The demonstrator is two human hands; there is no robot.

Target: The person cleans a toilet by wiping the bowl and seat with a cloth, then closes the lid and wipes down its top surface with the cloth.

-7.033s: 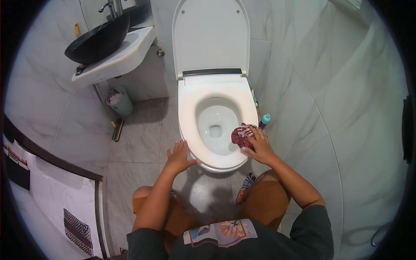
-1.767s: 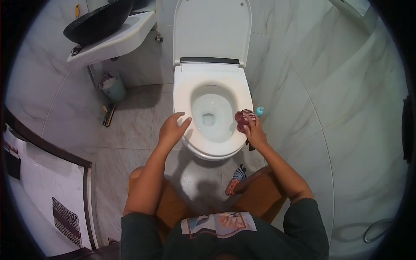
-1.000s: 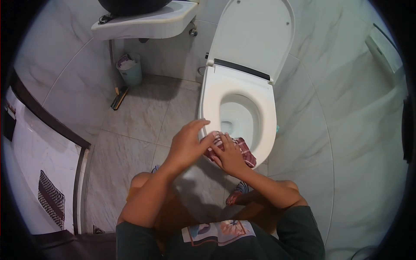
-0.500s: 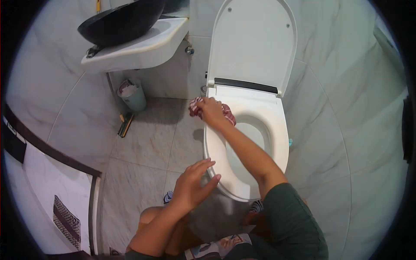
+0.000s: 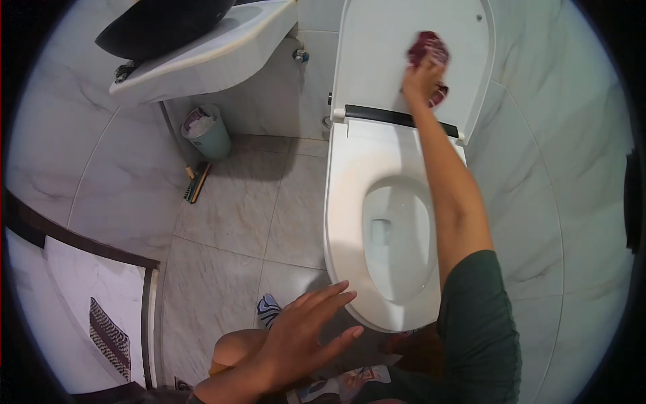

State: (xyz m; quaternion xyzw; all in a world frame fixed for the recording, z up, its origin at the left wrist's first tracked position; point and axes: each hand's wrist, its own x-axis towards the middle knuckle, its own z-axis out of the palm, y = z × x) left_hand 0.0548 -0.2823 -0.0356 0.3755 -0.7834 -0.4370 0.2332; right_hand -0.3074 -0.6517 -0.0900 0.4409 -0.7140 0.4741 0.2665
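Note:
A crumpled dark-red patterned cloth (image 5: 428, 48) is in my right hand (image 5: 424, 79), pressed to the inner face of the raised toilet lid (image 5: 377, 60). My fingers are bunched over the cloth and slightly blurred. Below the hinge, the white toilet seat (image 5: 346, 236) lies down on the bowl, and my right forearm passes over its right side. My left hand (image 5: 313, 330) hovers near the seat's front left edge, fingers spread, holding nothing.
A dark basin (image 5: 161, 30) sits on a white counter (image 5: 222, 64) at upper left. Under it stand a small bin (image 5: 208, 135) with paper inside and a floor brush (image 5: 196, 183). A doorway with a raised dark sill (image 5: 87, 239) and a patterned mat (image 5: 110, 337) is at lower left.
My right hand has carried the cloth from the rear left of the seat up to the raised lid. My left hand has shifted lower and a little right, still spread.

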